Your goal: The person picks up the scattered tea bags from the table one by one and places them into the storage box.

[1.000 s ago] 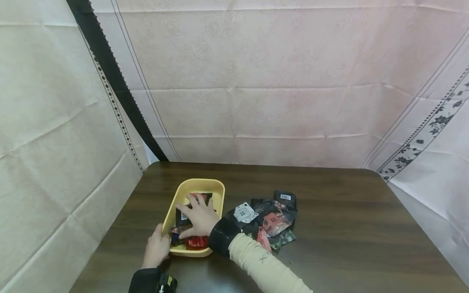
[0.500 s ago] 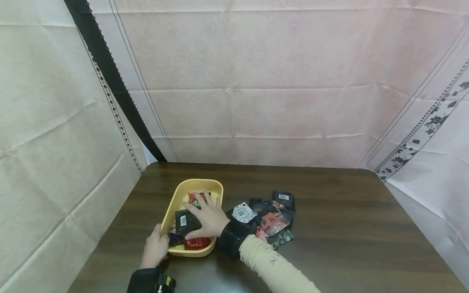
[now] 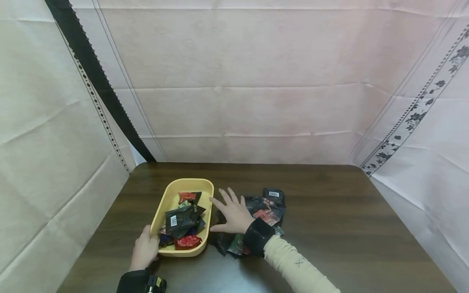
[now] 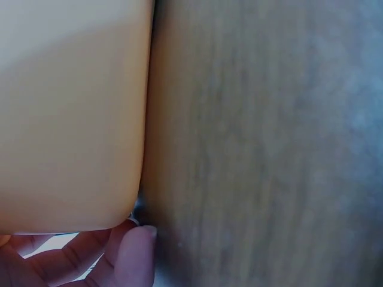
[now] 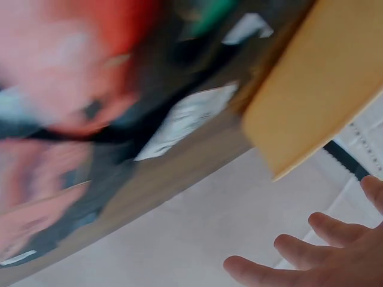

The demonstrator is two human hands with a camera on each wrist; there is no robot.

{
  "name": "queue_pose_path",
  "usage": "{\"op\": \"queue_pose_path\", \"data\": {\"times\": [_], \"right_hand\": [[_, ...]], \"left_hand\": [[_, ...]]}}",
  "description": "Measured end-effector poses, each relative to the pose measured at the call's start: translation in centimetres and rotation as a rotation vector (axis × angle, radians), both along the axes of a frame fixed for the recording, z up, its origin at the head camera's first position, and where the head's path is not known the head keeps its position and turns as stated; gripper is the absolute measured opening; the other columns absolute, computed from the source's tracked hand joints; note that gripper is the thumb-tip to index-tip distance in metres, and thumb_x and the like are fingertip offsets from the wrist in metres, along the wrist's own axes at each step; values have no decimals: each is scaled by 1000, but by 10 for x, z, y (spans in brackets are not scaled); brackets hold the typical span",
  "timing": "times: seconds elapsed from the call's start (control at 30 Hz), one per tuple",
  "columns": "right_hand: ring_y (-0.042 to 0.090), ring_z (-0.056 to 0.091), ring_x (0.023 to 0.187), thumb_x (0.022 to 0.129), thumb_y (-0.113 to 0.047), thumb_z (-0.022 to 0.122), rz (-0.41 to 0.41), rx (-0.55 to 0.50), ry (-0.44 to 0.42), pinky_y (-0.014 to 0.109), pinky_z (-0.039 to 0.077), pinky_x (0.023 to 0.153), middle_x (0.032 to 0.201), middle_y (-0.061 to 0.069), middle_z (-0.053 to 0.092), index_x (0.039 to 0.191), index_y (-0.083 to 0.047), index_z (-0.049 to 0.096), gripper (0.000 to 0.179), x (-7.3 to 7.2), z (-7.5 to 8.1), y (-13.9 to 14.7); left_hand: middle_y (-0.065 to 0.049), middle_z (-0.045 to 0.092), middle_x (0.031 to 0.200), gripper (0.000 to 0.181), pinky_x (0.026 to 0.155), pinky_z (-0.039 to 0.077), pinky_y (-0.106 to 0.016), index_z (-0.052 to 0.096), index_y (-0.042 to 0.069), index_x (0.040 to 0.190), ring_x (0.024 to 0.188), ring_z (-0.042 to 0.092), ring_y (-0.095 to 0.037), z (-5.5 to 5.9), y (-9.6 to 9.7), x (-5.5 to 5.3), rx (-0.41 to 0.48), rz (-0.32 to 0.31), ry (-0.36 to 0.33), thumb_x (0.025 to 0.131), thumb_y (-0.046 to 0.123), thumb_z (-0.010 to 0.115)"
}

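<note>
A yellow plastic basket (image 3: 210,191) stands on the left half of the table. Inside it lie several small packets, with a black packet (image 3: 182,219) bearing a white barcode label on top and a red packet (image 3: 187,242) near the front. My left hand (image 3: 144,248) grips the basket's near left side; in the left wrist view its fingers (image 4: 133,257) curl at the basket's corner. Just right of the basket, my right hand (image 3: 234,213) hovers with spread fingers and holds nothing. It partly hides a pile of dark packets (image 3: 264,211) on the table.
The dark wooden table (image 3: 329,228) reaches back to a pale patterned cloth (image 3: 234,114) hung behind it. More cloth hangs on both sides. Blurred packets (image 5: 72,78) and the basket's outer wall (image 5: 317,89) show close up in the right wrist view.
My right hand has lifted out of the basket and moved right to the loose pile, uncovering the packets inside. The left hand stays on the basket. The head view has shifted slightly.
</note>
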State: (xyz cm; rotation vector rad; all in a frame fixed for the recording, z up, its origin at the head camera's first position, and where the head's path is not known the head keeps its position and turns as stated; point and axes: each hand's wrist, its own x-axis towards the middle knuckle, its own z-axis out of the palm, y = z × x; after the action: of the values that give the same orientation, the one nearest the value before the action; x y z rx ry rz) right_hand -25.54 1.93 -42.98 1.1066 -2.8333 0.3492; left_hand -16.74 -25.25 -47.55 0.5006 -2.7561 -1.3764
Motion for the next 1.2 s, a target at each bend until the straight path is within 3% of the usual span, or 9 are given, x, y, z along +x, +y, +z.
{"op": "queue_pose_path", "data": {"times": [0.47,0.7,0.9,1.03,1.2], "right_hand": [[44,24,130,73,-51,68,-133,-17,-22,67,28,93,142,19,32,136,-17,44,75,-9,-23,72],[43,35,123,70,-48,71,-207,6,-88,60,35,92,134,20,43,130,-16,52,70,-8,-30,93],[39,44,108,65,-39,71,-270,77,-103,57,44,80,123,18,51,122,-14,59,63,-10,-32,93],[32,44,91,67,-24,73,-290,50,-77,44,47,65,109,16,54,108,-14,66,44,-16,-37,90],[25,46,76,69,-6,70,-310,23,41,34,45,55,86,8,55,88,-15,71,21,-25,-46,87]], "left_hand": [[-33,49,101,31,47,49,-35,34,-4,119,67,56,-29,0,0,2,2,6,-13,91,7,30],[-32,49,100,30,47,49,-35,34,-3,119,66,55,-29,0,-1,0,-2,2,-9,91,8,30],[-32,49,100,31,47,49,-35,34,-3,119,67,55,-29,1,-1,0,1,2,-9,91,8,30],[-32,49,101,31,48,49,-35,35,-3,119,69,55,-30,2,0,1,7,8,-13,91,8,30],[-31,49,101,31,48,49,-35,34,-3,120,71,55,-30,3,1,0,13,12,-26,91,8,30]]}}
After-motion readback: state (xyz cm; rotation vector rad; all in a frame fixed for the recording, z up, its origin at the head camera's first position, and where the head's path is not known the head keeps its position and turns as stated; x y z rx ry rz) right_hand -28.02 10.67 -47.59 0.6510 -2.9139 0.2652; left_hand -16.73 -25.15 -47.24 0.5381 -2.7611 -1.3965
